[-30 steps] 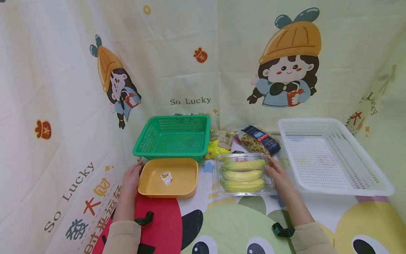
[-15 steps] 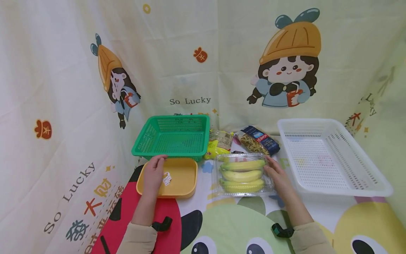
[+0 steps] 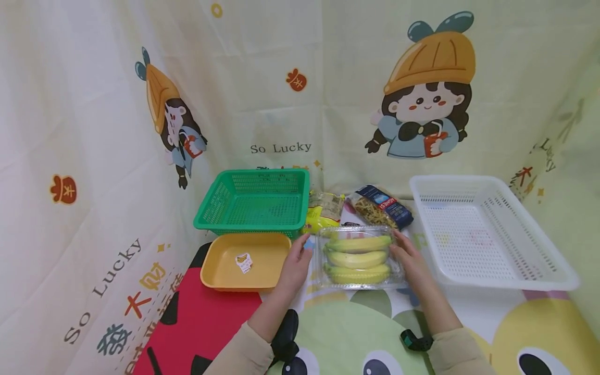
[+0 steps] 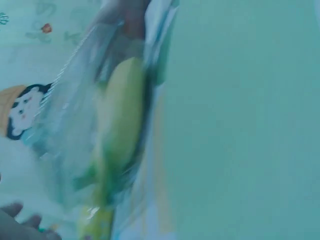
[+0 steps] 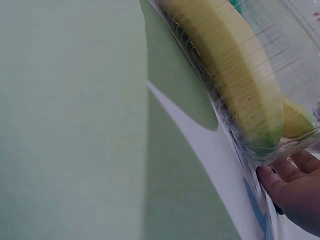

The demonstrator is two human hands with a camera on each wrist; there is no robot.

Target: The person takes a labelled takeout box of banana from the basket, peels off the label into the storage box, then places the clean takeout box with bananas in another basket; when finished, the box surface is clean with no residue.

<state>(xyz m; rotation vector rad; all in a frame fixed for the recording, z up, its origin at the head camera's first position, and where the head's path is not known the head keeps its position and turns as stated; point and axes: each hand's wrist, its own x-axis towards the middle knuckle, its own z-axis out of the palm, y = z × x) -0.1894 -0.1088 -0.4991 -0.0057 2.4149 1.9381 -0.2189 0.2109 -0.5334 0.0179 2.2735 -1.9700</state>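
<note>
A clear plastic clamshell box (image 3: pixel 322 271) lies on the table in the head view, with several yellow-green bananas (image 3: pixel 358 260) inside. At its right end, my right hand (image 3: pixel 412 260) touches the edge with fingertips and does not enclose it. In the right wrist view, the fingers (image 5: pixel 295 175) rest against the box's lower corner beside a banana tip. My left hand (image 3: pixel 296 268) is just left of the box, fingers extended and apart from it. The left wrist view is blurred; it shows a banana (image 4: pixel 122 115) through the plastic and the fingertips at the lower left.
A yellow tray (image 3: pixel 276 250) with a banana sticker sits left of my left hand. Behind it stands a green basket (image 3: pixel 300 208). A yellow snack bag (image 3: pixel 323 211) and an Agnesi pasta bag (image 3: pixel 382 205) lie behind the box. A white basket (image 3: pixel 539 234) stands at the right.
My left hand has left the yellow tray's left side and moved right across it, to just left of the banana box. The right hand and the box have stayed in place.
</note>
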